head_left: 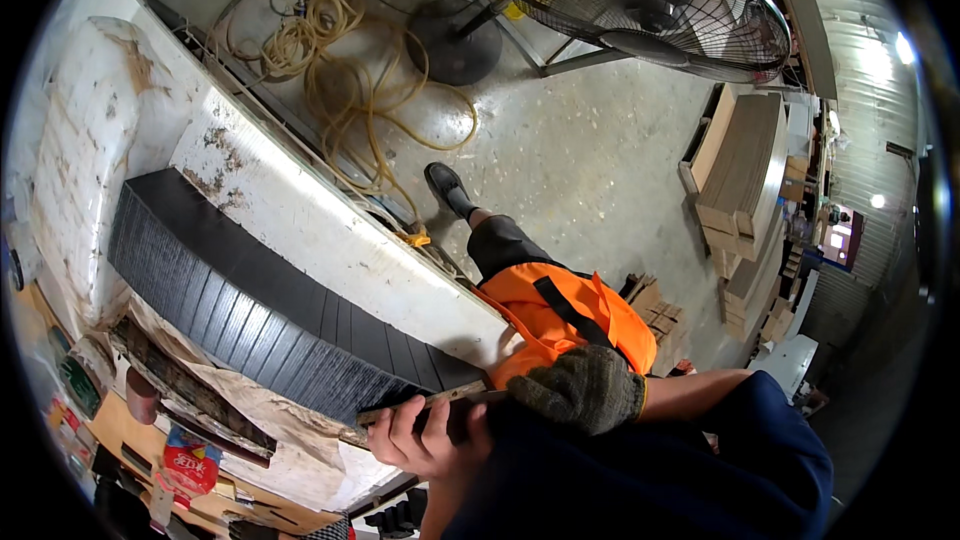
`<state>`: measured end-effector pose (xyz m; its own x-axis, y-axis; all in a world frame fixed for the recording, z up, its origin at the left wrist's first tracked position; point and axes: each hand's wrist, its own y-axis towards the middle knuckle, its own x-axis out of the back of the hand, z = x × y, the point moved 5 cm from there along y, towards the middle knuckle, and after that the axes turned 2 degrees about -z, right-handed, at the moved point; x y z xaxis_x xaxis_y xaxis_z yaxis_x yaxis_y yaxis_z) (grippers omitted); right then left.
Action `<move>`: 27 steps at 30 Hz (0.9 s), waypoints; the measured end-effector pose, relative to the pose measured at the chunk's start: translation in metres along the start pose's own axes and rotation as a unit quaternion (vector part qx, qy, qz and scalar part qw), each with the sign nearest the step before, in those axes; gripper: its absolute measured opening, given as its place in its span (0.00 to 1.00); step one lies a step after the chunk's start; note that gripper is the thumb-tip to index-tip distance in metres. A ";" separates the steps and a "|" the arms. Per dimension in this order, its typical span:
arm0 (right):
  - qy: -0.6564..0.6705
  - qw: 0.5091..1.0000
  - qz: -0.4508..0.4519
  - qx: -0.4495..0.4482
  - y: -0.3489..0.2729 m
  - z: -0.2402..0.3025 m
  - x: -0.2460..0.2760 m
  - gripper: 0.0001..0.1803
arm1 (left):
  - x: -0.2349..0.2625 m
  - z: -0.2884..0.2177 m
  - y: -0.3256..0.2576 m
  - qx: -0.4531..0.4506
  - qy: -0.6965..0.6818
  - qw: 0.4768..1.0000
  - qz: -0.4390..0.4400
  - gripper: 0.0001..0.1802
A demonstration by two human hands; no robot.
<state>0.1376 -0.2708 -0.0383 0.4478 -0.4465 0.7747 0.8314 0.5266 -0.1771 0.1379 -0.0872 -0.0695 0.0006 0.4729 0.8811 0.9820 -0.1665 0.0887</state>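
A long stack of thin dark grey panels [260,310] stands on edge along a worn white worktable [330,230]. At its near end, my bare left hand [425,437] curls its fingers around a thin brown-edged strip [432,401] that lies against the stack. My right hand [582,390], in a dark knit glove, is closed over the same strip's end, just right of the left hand. My blue sleeve [760,430] comes in from the right. Below the hands, the strip's underside is hidden.
An orange vest [560,315] and my black shoe [445,187] show over the concrete floor. A coiled yellow hose [320,40] and a big standing fan [650,0] are at the top. Stacked wooden boards [745,170] stand at right. A cluttered bench with a red packet [190,460] is lower left.
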 end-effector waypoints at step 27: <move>0.036 0.999 0.012 0.004 -0.001 -0.007 -0.009 0.25 | 0.001 0.000 0.002 -0.034 0.008 0.999 0.025 0.23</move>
<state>0.1354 -0.2720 -0.0489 0.4898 -0.4848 0.7246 0.8181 0.5429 -0.1897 0.1395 -0.0869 -0.0688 0.0455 0.4488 0.8925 0.9659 -0.2476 0.0752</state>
